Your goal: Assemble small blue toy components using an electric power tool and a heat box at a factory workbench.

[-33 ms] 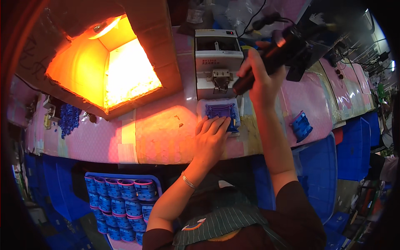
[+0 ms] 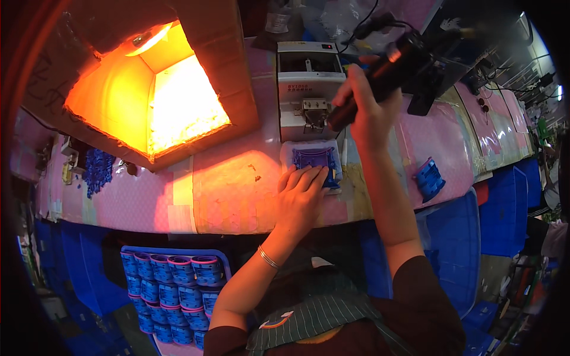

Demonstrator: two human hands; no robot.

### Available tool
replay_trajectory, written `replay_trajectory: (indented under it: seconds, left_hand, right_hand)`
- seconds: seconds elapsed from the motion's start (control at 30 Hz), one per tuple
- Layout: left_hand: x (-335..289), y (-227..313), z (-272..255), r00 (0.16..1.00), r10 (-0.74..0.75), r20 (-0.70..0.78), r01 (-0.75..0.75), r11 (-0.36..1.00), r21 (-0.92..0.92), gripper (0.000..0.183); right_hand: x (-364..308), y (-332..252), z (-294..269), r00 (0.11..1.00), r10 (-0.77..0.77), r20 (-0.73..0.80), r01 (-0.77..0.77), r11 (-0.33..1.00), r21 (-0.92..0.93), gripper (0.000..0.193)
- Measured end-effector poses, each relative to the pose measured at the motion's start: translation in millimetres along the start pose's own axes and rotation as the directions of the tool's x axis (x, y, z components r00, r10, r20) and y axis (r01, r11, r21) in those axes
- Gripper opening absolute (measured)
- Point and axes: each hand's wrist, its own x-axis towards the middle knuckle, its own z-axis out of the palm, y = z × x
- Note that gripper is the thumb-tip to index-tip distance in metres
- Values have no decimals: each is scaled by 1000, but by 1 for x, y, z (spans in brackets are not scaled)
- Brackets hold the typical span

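Note:
In my right hand [image 2: 374, 113] is a black electric screwdriver [image 2: 389, 74], a thick cylinder with a cord at its upper end. My fingers are wrapped round it, and it tilts so that its lower end points left, in front of a small white screw feeder [image 2: 309, 89]. My left hand [image 2: 301, 196] lies with its fingers stretched over the near edge of a blue plastic part [image 2: 313, 156]. That part sits in a shallow white fixture [image 2: 287, 155] on the bench; its near side is hidden under my fingers.
A cardboard box [image 2: 237, 77] with a bright lamp inside stands at the left. Another blue part [image 2: 428, 180] lies on the bench's right side. Small blue pieces [image 2: 98, 171] are heaped far left. Stacked blue parts with pink rims [image 2: 172, 296] fill a tray below. Blue bins [image 2: 454, 255] stand lower right.
My right hand has shifted slightly left with the screwdriver. The left hand and the blue part under it have not visibly moved.

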Motion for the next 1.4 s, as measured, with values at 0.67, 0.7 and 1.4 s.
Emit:
replay_trajectory:
  seconds: [0.67,0.7,1.4]
  left_hand:
    - [-1,-2,2,1000,-11,-14,11,1000,-29,44]
    - [-1,-2,2,1000,-6,-27,5,999,-31,45]
    - [16,-16,-15,956,-241,-170,201,954,-224,29]
  right_hand:
    - [-17,-2,28,980,154,123,-143,985,-97,30]
    - [-21,-1,26,979,159,124,-151,986,-74,31]
    - [-35,-27,18,975,184,121,-189,982,29,31]
